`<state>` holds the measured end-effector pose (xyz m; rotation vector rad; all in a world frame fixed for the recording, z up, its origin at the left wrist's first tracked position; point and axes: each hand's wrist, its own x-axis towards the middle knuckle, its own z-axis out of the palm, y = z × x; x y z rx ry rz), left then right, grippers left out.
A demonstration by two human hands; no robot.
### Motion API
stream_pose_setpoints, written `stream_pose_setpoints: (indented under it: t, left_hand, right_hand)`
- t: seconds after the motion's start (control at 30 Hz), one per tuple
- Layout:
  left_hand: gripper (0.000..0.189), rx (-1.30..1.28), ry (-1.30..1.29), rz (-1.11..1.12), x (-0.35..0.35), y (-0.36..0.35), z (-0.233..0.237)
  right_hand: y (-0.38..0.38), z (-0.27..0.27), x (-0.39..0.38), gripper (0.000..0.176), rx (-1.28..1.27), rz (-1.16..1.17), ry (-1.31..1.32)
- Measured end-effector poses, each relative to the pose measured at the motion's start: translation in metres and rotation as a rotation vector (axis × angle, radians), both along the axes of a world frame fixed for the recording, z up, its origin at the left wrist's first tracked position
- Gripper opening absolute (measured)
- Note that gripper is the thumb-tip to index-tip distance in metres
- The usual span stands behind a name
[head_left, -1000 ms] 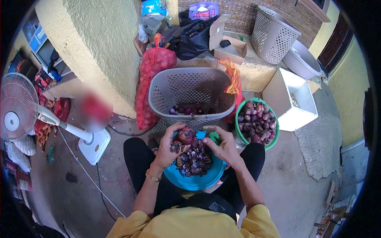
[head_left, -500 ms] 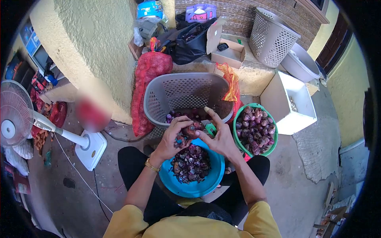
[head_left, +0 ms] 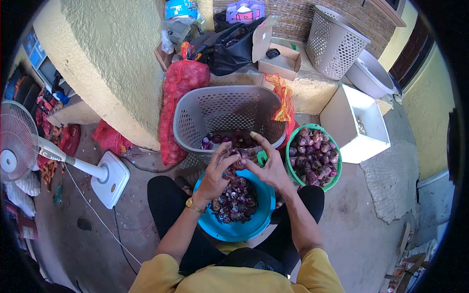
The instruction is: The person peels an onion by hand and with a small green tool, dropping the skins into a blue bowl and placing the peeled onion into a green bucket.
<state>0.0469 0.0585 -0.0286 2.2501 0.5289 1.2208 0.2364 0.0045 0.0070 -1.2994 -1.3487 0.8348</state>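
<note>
My left hand (head_left: 215,172) is closed around a red onion (head_left: 239,161), above the blue basin (head_left: 269,210). My right hand (head_left: 275,170) meets the onion from the other side, thumb against it and index finger stretched forward. A small tool with a green handle (head_left: 262,157) sits in the right hand; its working end is hidden. Dark onion skins and scraps (head_left: 236,201) lie in the basin, between my knees. Beyond the hands, a grey perforated basket (head_left: 222,95) has several purple onions (head_left: 215,140) at its bottom.
To the right stands a green basket (head_left: 337,176) full of unpeeled onions, near a white box (head_left: 347,132). A red mesh sack (head_left: 181,93) leans left of the grey basket. A fan (head_left: 19,146) and a white scale (head_left: 111,178) are at left, with cords across the floor.
The onion and my left hand have shifted slightly, and the onion now sits deeper between the fingers. The loose skin visible under my left hand before has gone from there. The view has tilted a little.
</note>
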Motion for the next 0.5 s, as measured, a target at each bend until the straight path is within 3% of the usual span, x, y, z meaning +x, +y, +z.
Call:
stream_pose_setpoints:
  t: [0.2,0.23,0.27,0.37,0.5]
  left_hand:
    - [0.080,-0.290,0.050,-0.135,-0.002,0.004,-0.008]
    - [0.082,-0.527,-0.095,-0.230,0.001,-0.004,0.001]
    - [0.085,-0.762,-0.243,-0.324,0.003,-0.008,0.007]
    - [0.088,-0.938,-0.457,-0.463,0.006,-0.005,-0.001]
    - [0.083,-0.949,-0.467,-0.356,0.007,-0.002,-0.001]
  right_hand:
    - [0.002,-0.002,0.002,0.071,-0.183,-0.013,0.261]
    - [0.000,0.004,0.002,0.070,-0.259,-0.023,0.368]
    - [0.000,0.003,0.004,0.070,-0.258,-0.024,0.366]
    - [0.001,-0.006,0.006,0.069,-0.223,-0.014,0.319]
    - [0.003,-0.019,0.000,0.073,-0.073,0.039,0.199]
